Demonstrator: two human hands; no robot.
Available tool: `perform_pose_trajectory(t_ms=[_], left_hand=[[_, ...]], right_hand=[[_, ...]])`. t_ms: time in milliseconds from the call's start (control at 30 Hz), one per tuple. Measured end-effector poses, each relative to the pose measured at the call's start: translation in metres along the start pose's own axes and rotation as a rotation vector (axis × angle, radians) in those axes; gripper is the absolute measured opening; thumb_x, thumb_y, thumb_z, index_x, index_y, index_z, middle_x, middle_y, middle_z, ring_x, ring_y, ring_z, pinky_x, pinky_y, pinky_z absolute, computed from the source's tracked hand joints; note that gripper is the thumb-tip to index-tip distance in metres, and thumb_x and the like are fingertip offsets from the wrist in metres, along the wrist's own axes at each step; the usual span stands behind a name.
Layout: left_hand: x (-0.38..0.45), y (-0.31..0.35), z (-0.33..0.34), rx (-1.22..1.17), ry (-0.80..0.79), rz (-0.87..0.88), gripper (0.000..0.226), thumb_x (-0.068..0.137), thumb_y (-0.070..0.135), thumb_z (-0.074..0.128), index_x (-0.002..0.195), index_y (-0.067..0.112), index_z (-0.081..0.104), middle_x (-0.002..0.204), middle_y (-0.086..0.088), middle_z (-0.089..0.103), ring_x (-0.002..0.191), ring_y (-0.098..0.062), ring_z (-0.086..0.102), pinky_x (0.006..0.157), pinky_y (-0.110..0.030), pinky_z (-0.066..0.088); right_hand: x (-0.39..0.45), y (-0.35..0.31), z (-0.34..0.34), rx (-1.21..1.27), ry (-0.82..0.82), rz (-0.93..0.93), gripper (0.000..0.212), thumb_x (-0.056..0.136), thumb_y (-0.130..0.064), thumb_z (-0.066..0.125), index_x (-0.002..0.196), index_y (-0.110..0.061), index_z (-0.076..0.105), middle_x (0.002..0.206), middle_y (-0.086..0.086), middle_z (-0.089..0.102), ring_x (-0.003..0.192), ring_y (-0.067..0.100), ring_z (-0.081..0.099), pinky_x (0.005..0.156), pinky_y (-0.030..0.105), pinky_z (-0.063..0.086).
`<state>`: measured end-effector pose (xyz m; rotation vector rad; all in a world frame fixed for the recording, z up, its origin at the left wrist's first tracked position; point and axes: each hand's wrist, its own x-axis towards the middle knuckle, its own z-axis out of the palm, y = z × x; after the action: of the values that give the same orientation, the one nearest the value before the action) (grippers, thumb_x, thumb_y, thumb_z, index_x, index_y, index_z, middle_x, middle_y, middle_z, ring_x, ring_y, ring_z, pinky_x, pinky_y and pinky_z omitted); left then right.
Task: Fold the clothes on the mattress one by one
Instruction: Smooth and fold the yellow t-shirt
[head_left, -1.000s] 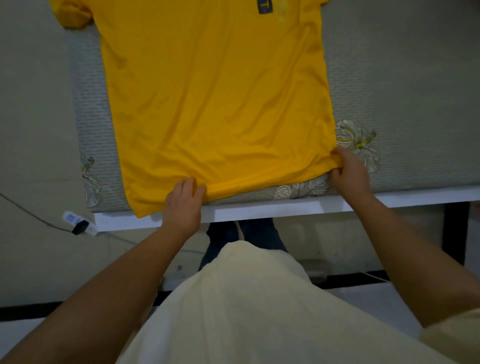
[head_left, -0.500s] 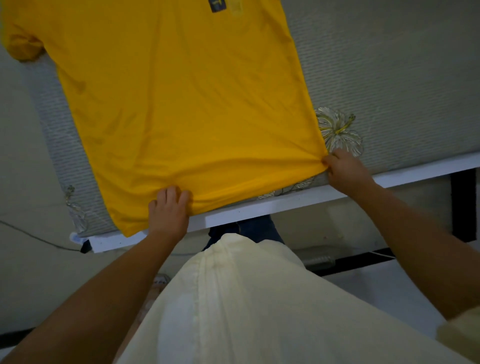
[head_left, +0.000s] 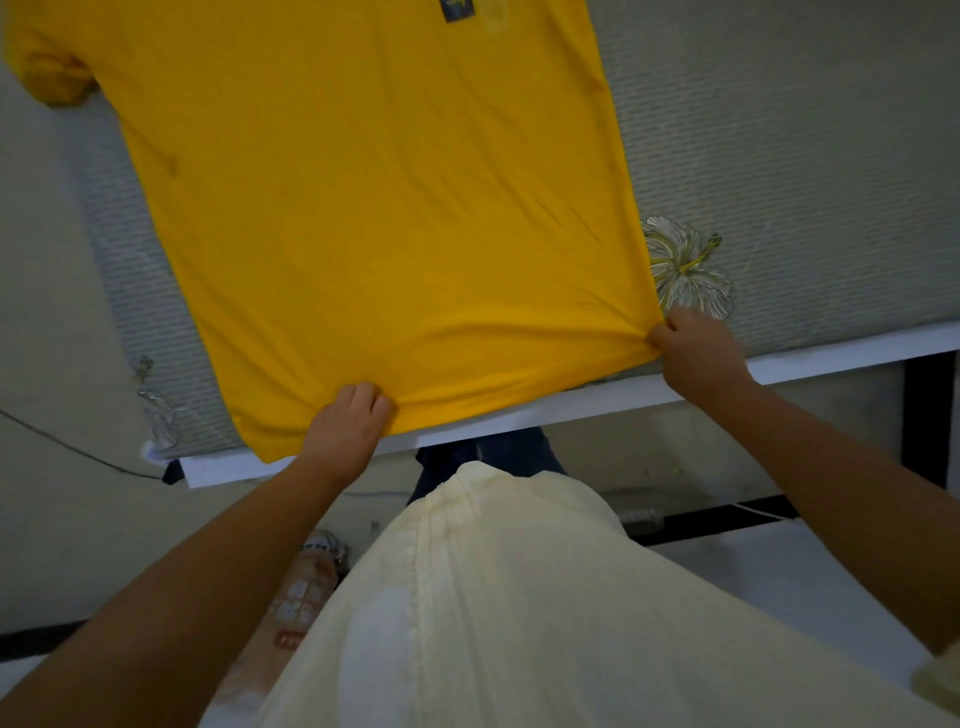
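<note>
Two hands grip the bottom hem of a bright yellow cotton T-shirt (head_left: 374, 208), which lies spread flat on a grey-green quilted mattress (head_left: 805, 156) printed with pale flowers, its hem reaching the near edge above a white bed frame (head_left: 831, 353). At the hem's right corner the right hand (head_left: 698, 348) has its fingers (head_left: 657, 338) curled tight and pinching the cloth, which bunches into small creases there. Further along the hem the left hand (head_left: 345, 431) has its fingers (head_left: 363, 397) curled over the edge and holding it, short of the left corner, which droops over the frame. One sleeve (head_left: 49, 73) sits crumpled at the far left, past the mattress edge. My judgement is that the shirt is being pulled straight ahead of the first fold. The risk lies in the uneven grip: with the left corner loose, a lift or pull could drag the cloth askew and leave a crooked fold, and a hard tug toward the body could slide the whole shirt off the mattress. The rumpled sleeve may also get trapped under a fold
</note>
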<state>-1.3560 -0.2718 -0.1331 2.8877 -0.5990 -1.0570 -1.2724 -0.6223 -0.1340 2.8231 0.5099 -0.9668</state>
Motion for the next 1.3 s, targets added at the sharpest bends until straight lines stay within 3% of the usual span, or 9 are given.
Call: perform_pose_trajectory(t_ms=[67,133,200,333,500,733,867,1067,1300], left_hand=[[-0.004,0.002,0.003,-0.042,-0.116,0.001,0.042,0.047,0.005,0.084,0.082,-0.001,0.061,0.085,-0.021,0.058,0.072,-0.032,0.059,0.048,-0.03,0.044],[-0.004,-0.004,0.012,-0.113,-0.174,-0.078,0.038,0.085,0.029,0.058,0.114,0.006,0.05,0.117,-0.015,0.047,0.106,-0.027,0.047,0.076,-0.033,0.04],[0.0,-0.009,0.003,-0.319,-0.148,-0.147,0.036,0.092,0.032,0.048,0.118,0.007,0.05,0.121,-0.014,0.047,0.109,-0.027,0.045,0.08,-0.033,0.037],[0.03,-0.025,-0.036,-0.493,0.066,-0.307,0.024,0.093,0.012,0.047,0.112,-0.002,0.054,0.115,-0.021,0.05,0.101,-0.033,0.048,0.076,-0.037,0.035],[0.089,-0.052,-0.098,-0.575,0.298,-0.378,0.024,0.089,0.006,0.049,0.111,-0.002,0.056,0.117,-0.021,0.05,0.11,-0.032,0.047,0.084,-0.033,0.032],[0.161,-0.092,-0.159,-0.59,0.603,-0.432,0.025,0.086,0.001,0.051,0.109,-0.003,0.059,0.115,-0.022,0.056,0.109,-0.034,0.05,0.083,-0.029,0.03],[0.201,-0.118,-0.171,-0.539,0.577,-0.44,0.043,0.091,0.008,0.047,0.134,0.005,0.044,0.14,-0.016,0.041,0.129,-0.03,0.036,0.103,-0.033,0.026],[0.259,-0.153,-0.162,-0.474,0.45,-0.508,0.058,0.096,0.031,0.04,0.145,0.009,0.019,0.154,-0.01,0.01,0.143,-0.024,0.004,0.113,-0.037,0.001],[0.275,-0.153,-0.147,-0.428,0.529,-0.529,0.072,0.084,0.043,0.021,0.138,-0.004,0.03,0.147,-0.02,0.027,0.139,-0.032,0.02,0.111,-0.042,0.001]], right_hand=[[0.003,-0.002,-0.004,-0.112,-0.164,0.095,0.028,0.083,-0.004,0.052,0.11,-0.004,0.057,0.113,0.019,0.05,0.107,0.032,0.047,0.088,0.039,0.038],[0.01,-0.008,-0.018,-0.203,-0.196,0.117,0.028,0.082,-0.013,0.055,0.109,-0.008,0.06,0.118,0.015,0.048,0.114,0.031,0.043,0.095,0.04,0.035],[0.024,-0.013,-0.032,-0.167,-0.147,0.111,0.024,0.082,-0.011,0.055,0.103,-0.004,0.064,0.117,0.017,0.049,0.113,0.034,0.043,0.094,0.042,0.035],[0.073,-0.016,-0.067,0.143,-0.022,0.105,0.024,0.086,-0.004,0.048,0.104,0.004,0.062,0.108,0.024,0.052,0.101,0.036,0.047,0.077,0.037,0.039],[0.147,-0.013,-0.116,0.373,0.087,0.054,0.031,0.091,-0.005,0.044,0.117,0.004,0.057,0.115,0.029,0.052,0.106,0.039,0.048,0.084,0.04,0.036],[0.233,0.003,-0.173,0.695,0.253,0.345,0.035,0.093,-0.012,0.043,0.123,0.005,0.049,0.119,0.027,0.055,0.111,0.035,0.051,0.085,0.036,0.037],[0.267,0.01,-0.188,0.639,0.261,0.368,0.022,0.094,-0.013,0.042,0.103,0.004,0.053,0.108,0.03,0.056,0.101,0.038,0.053,0.071,0.039,0.034],[0.319,0.016,-0.199,0.655,0.349,0.599,0.042,0.094,-0.028,0.047,0.118,0.006,0.046,0.125,0.025,0.048,0.113,0.037,0.047,0.088,0.04,0.038],[0.335,0.023,-0.19,0.733,0.455,0.58,0.018,0.093,-0.015,0.047,0.095,0.0,0.057,0.102,0.018,0.056,0.098,0.028,0.05,0.074,0.029,0.031]])
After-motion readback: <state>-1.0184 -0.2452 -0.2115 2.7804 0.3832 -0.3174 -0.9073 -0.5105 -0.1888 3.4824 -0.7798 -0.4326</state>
